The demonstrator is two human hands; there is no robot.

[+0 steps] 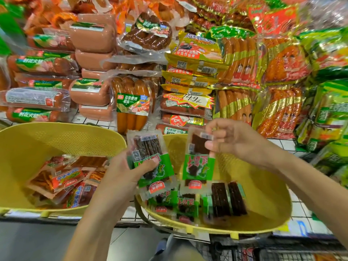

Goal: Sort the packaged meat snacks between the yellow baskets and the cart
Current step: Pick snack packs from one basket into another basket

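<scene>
Currently, left grip [120, 170]: curled round green stack [148, 147].
Right grip [231, 138]: pinching single packet [197, 164] by its top.
Advice: lower it flat among matching packets in right basket [263, 194].

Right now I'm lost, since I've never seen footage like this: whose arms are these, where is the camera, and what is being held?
No machine here: a person wears one camera on the head, looking down at their own bare hands. The left hand grips a green-labelled packet of dark meat strips; the right hand pinches a second green-labelled packet by its top, above the right yellow basket, which holds more green packets. The left yellow basket holds orange-red packets. Stacked sausage packs stand behind.
</scene>
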